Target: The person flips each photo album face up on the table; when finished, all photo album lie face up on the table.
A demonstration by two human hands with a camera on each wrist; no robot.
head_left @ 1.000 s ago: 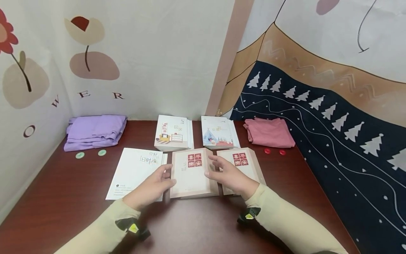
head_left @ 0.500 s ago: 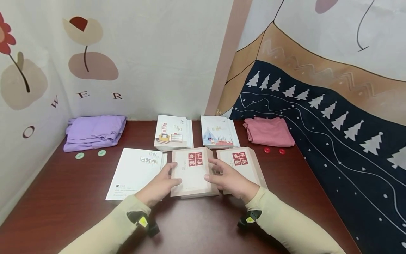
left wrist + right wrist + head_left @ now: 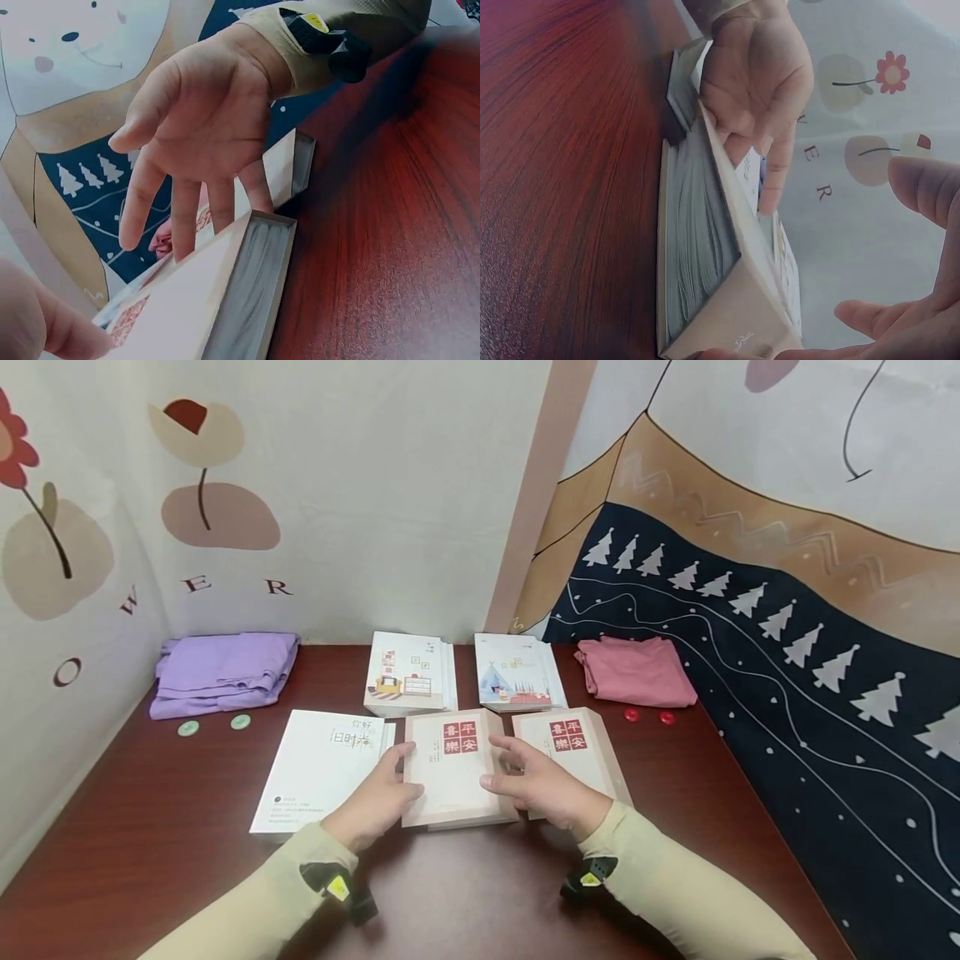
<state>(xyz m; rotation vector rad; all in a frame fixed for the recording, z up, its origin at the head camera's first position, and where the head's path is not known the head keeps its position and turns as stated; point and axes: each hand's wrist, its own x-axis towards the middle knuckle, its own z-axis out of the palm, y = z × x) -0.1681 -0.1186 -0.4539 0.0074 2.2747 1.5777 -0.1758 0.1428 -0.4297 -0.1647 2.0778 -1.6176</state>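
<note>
A thick cream book [image 3: 450, 785] with four red squares on its cover lies flat, middle of the front row. Along its left edge sits my left hand [image 3: 375, 802], fingers loosely extended, thumb near the cover's edge. My right hand [image 3: 551, 785] is on the opposite side, fingers reaching down by the spine and thumb held out. In the left wrist view the right palm [image 3: 214, 112] faces the book with straight fingers. A matching cream book [image 3: 596, 764] lies to the right, partly behind that hand. White books [image 3: 315, 768] lie left of my left hand.
Two stacks of illustrated books, one left [image 3: 405, 672] and one right [image 3: 517, 672], stand behind. Folded purple cloth [image 3: 225, 668] lies back left with two green buttons [image 3: 189, 727]. Folded pink cloth [image 3: 637, 672] is back right with two red buttons [image 3: 632, 716]. Printed curtains [image 3: 375, 510] border the table.
My left hand has moved right, up against the middle book's left edge. The right hand stays almost in place. The book has shifted only very slightly.
</note>
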